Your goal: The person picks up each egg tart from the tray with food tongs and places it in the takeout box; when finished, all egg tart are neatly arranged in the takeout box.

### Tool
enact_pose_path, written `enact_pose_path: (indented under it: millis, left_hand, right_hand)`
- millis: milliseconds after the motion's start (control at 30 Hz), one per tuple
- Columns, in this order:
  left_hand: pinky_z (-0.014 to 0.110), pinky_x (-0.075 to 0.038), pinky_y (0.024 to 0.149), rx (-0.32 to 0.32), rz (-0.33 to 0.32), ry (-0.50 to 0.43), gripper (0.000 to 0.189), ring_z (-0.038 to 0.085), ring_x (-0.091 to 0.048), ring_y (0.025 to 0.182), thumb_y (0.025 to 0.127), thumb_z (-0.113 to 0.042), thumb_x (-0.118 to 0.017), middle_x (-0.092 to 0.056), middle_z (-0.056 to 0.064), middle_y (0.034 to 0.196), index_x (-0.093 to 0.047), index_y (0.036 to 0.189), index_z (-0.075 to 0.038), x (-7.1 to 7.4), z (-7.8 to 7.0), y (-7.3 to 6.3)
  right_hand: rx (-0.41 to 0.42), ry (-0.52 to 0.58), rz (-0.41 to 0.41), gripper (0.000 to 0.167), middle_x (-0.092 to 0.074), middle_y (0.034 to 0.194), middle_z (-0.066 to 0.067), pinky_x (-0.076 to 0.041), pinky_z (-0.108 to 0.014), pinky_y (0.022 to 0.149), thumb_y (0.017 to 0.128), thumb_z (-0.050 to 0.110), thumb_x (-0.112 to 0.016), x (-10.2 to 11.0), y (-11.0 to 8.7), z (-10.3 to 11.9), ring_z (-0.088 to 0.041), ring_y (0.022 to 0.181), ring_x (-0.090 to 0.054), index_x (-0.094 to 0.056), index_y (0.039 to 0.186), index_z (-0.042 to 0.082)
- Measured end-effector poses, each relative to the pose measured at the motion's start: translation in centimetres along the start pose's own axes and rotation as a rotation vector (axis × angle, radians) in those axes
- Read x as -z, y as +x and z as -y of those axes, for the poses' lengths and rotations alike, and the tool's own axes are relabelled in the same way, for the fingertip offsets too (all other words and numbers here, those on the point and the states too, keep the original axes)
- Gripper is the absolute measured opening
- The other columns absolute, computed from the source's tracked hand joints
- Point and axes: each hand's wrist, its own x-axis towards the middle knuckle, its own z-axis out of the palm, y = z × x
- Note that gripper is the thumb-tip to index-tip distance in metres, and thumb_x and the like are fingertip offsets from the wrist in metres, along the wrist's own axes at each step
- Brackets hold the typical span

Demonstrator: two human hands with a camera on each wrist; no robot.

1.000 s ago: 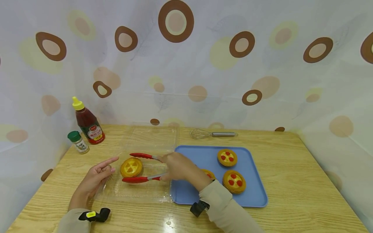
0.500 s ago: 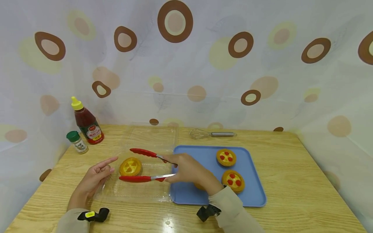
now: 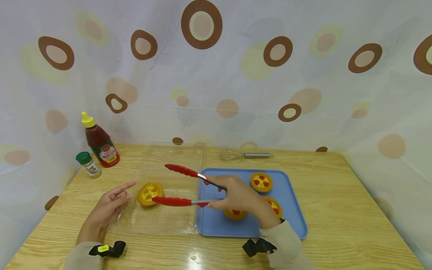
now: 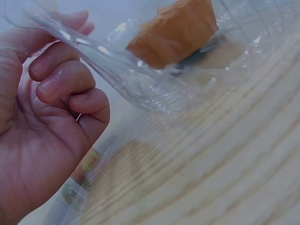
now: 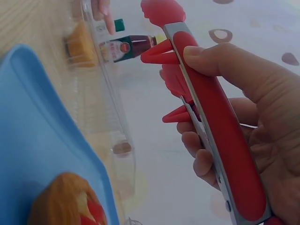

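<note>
Left hand: we see our left hand [image 3: 107, 208] at the left edge of the clear box [image 3: 162, 222]; it seems to hold the wall between thumb and curled fingers, the index finger pointing out straight.
Right hand: our right hand [image 3: 237, 195] grips the red tongs [image 3: 180, 202] over the left part of the tray; their two arms are wide apart, with nothing between.
Plain tart: the plain tart [image 3: 147, 194] sits in the box base, close to its left wall and towards the far side. One tong tip overlaps it in the head view; whether they touch, we cannot tell.
Handling: we judge the tart light, with a rather stiff crust which may crumble, and a smooth top, perhaps slippery. The good hold is low on two opposite sides of the crust, with gentle pressure. The box looks thin and bends easily, so its rim is the place to steady.
Blue tray: the blue tray [image 3: 216, 228] carries three topped tarts, one [image 3: 261, 182] by the far edge, one [image 3: 235, 214] nearer the near edge, one [image 3: 275, 205] towards the right edge, partly behind our arm.
Table edges: the whisk [image 3: 258, 155] lies along the table's far edge; the sauce bottle [image 3: 102, 146] and the shaker [image 3: 90, 167] stand near the far left corner.
</note>
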Motion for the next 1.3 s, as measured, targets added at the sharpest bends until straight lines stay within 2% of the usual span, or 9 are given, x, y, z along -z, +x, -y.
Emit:
enact_pose_path:
  millis: [100,233,367,467,733,967,1067,1133,1300]
  left_hand:
    - [0.034,-0.018,0.053,-0.007,0.009,-0.014,0.045,0.022,-0.021,0.057,0.097,0.003,-0.046,-0.026,0.002,0.066,-0.062,0.125,-0.028,0.0,0.0,0.0]
    - [0.034,-0.018,0.053,-0.01,0.013,-0.026,0.045,0.021,-0.02,0.057,0.097,0.003,-0.046,-0.026,0.002,0.066,-0.062,0.124,-0.029,0.0,0.0,-0.1]
    - [0.034,-0.018,0.053,-0.013,0.011,-0.027,0.045,0.021,-0.02,0.056,0.097,0.004,-0.046,-0.025,0.002,0.065,-0.062,0.124,-0.029,0.1,0.0,-0.1]
    - [0.034,-0.018,0.053,-0.017,0.012,-0.027,0.045,0.022,-0.02,0.056,0.096,0.004,-0.046,-0.025,0.003,0.065,-0.062,0.124,-0.028,0.1,0.0,-0.1]
    - [0.034,-0.018,0.052,-0.044,0.02,-0.031,0.046,0.021,-0.019,0.056,0.096,0.006,-0.045,-0.025,0.003,0.066,-0.061,0.125,-0.027,0.3,0.2,-0.1]
    - [0.034,-0.017,0.051,-0.047,0.036,-0.025,0.045,0.022,-0.02,0.055,0.096,0.005,-0.045,-0.023,0.004,0.065,-0.061,0.125,-0.026,0.1,0.2,0.1]
    - [0.034,-0.017,0.051,-0.049,0.032,-0.024,0.045,0.022,-0.019,0.055,0.096,0.005,-0.045,-0.023,0.004,0.065,-0.061,0.125,-0.026,0.1,0.3,0.1]
    - [0.034,-0.017,0.05,-0.048,0.028,-0.018,0.045,0.022,-0.019,0.055,0.096,0.005,-0.045,-0.023,0.004,0.065,-0.061,0.125,-0.026,0.1,0.3,0.1]
    - [0.035,-0.017,0.051,-0.044,0.018,-0.003,0.044,0.022,-0.019,0.055,0.096,0.004,-0.046,-0.024,0.003,0.065,-0.061,0.125,-0.026,0.1,0.3,0.0]
  right_hand:
    - [-0.004,0.013,-0.014,0.074,-0.043,0.071,0.003,-0.032,-0.021,0.05,0.077,0.03,-0.079,0.6,-0.6,-0.4,-0.008,0.06,-0.037,-0.047,0.14,0.011]
    - [0.012,-0.035,-0.048,0.072,-0.045,0.072,0.006,-0.035,-0.021,0.051,0.077,0.03,-0.079,1.3,-1.5,-1.2,-0.007,0.062,-0.04,-0.049,0.139,0.009]
    - [0.028,-0.082,-0.075,0.071,-0.047,0.071,0.008,-0.034,-0.02,0.049,0.075,0.028,-0.08,1.8,-2.4,-2.2,-0.005,0.057,-0.039,-0.051,0.136,0.006]
    - [0.015,-0.079,-0.084,0.071,-0.048,0.072,0.008,-0.035,-0.02,0.048,0.074,0.028,-0.081,2.2,-3.2,-2.8,-0.005,0.055,-0.038,-0.052,0.135,0.005]
    - [-0.014,-0.043,-0.101,0.071,-0.048,0.074,0.004,-0.035,-0.022,0.054,0.076,0.029,-0.08,3.3,-5.2,-4.6,-0.012,0.065,-0.042,-0.051,0.135,0.0]
    - [-0.102,-0.031,-0.089,0.072,-0.06,0.091,-0.008,-0.041,-0.022,0.055,0.077,0.03,-0.079,4.2,-7.0,-6.2,-0.016,0.071,-0.048,-0.049,0.137,0.002]
    - [-0.098,-0.055,-0.105,0.071,-0.059,0.087,-0.007,-0.039,-0.021,0.052,0.077,0.029,-0.079,4.7,-7.8,-7.0,-0.009,0.065,-0.045,-0.05,0.136,0.002]
    - [-0.08,-0.073,-0.124,0.07,-0.052,0.074,-0.003,-0.036,-0.021,0.047,0.076,0.028,-0.08,5.0,-8.3,-7.6,-0.005,0.057,-0.04,-0.052,0.134,0.002]
    - [-0.036,-0.11,-0.176,0.067,-0.045,0.065,0.003,-0.033,-0.02,0.043,0.075,0.023,-0.081,5.8,-9.5,-8.6,-0.001,0.05,-0.035,-0.054,0.132,0.001]
